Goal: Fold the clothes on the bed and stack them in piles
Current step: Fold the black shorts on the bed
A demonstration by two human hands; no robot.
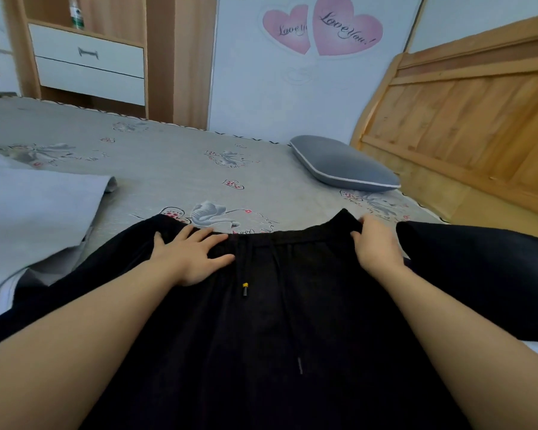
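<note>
Head view: black trousers (261, 321) are spread waistband-up across the bed (156, 169). The left hand (188, 254) is laid flat on the waistband, fingers spread, seemingly to hold the cloth smooth. The waistband's right corner is pinched by the right hand (375, 243), likely to pull it straight. A pale garment (35, 206) lies left, a pillow (345, 164) beyond.

head view looks forward and down, close over the bed (168, 169).

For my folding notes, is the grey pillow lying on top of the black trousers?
No, the grey pillow lies apart by the headboard.
</note>
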